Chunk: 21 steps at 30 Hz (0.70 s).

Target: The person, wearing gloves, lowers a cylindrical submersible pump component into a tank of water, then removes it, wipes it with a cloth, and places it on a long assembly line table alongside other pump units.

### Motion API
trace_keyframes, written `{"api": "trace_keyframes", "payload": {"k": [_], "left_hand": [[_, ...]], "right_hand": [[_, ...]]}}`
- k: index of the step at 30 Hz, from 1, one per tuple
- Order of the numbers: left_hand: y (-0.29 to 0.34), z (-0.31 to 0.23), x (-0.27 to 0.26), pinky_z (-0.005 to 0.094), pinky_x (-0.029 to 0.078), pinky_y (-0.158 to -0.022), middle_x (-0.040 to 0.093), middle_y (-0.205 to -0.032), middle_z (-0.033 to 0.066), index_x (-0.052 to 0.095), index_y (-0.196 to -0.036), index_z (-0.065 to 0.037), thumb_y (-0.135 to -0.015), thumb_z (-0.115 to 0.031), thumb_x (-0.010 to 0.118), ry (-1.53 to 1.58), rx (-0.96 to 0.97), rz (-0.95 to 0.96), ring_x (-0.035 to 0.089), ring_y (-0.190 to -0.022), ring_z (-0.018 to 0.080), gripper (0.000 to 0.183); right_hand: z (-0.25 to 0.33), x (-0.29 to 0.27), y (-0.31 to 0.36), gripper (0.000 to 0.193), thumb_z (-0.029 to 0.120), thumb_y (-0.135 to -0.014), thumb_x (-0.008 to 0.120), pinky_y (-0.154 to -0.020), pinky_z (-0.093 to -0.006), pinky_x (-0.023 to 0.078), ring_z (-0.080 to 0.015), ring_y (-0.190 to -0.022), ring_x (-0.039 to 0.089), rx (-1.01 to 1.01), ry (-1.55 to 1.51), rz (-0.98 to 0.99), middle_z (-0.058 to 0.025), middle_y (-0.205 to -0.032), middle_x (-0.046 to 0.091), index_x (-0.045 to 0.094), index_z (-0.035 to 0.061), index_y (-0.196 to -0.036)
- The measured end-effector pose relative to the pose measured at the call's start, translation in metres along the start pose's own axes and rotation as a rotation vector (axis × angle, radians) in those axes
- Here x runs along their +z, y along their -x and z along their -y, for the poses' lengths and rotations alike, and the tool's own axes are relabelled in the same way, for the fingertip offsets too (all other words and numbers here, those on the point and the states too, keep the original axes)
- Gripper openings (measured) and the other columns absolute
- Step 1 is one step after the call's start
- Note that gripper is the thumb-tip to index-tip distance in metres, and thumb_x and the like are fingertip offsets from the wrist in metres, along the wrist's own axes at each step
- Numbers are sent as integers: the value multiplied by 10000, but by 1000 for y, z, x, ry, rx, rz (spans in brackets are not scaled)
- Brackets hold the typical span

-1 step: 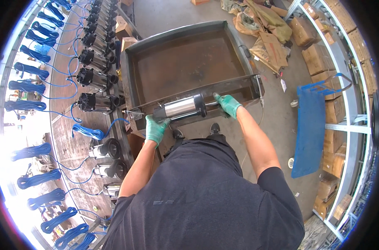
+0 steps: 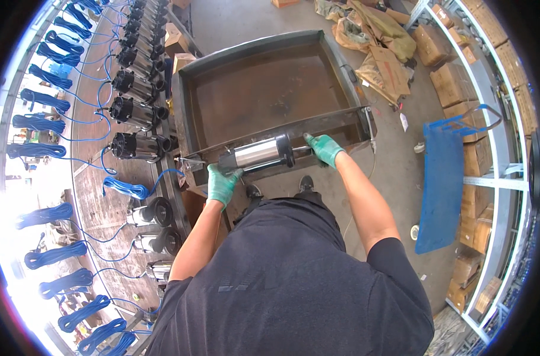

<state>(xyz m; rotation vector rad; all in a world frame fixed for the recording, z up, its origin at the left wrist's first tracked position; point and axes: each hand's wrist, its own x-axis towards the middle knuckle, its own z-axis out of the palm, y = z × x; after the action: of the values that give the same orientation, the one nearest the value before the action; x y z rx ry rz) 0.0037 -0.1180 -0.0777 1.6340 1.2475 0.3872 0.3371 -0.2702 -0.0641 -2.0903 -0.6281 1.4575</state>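
A submersible pump (image 2: 257,153) with a silver cylindrical body and black ends lies sideways across the near end of a metal tank (image 2: 255,45). My left hand (image 2: 222,186), in a green glove, grips the pump's black left end from below, thumb near its underside; some fingers are hidden. At the other end, my right hand (image 2: 325,151), also green-gloved, closes on a short rod (image 2: 302,149) that sticks out to the right of the pump. A blue cable (image 2: 166,172) runs from the left side toward the tank's near left corner.
On the left, a wooden bench (image 2: 89,178) carries several similar pumps (image 2: 140,146) with coiled blue cables (image 2: 37,150). A blue platform cart (image 2: 441,190) stands on the right before shelving (image 2: 495,183) with cardboard boxes (image 2: 454,83). Brown sacks (image 2: 385,71) lie beyond the tank.
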Motion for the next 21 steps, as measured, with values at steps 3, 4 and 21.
{"api": "trace_keyframes", "payload": {"k": [3,4,21], "left_hand": [[2,2,2,344,514,-935,632,-1168,169,392,-1219,30,-817,-174,868,-10,31,-22,615,-1039,215,656],[1,0,1,343,515,-935,635,-1162,167,394,-1214,27,-817,-171,868,-13,48,-37,617,-1037,214,649],[5,-4,2,372,529,-892,700,-1065,165,491,-1166,18,-759,-259,910,-99,0,-98,649,-942,220,647]], "right_hand": [[-13,10,-20,721,590,-1045,356,-789,-515,496,-437,-841,661,-164,278,-151,-265,-853,681,688,-41,-936],[-14,11,-25,715,574,-1050,344,-835,-530,488,-475,-921,659,-232,331,-196,-289,-902,688,690,-44,-948],[-29,-6,-21,491,542,-992,597,-560,-350,487,-172,-632,562,-4,-379,145,-53,-740,569,624,57,-915]]}}
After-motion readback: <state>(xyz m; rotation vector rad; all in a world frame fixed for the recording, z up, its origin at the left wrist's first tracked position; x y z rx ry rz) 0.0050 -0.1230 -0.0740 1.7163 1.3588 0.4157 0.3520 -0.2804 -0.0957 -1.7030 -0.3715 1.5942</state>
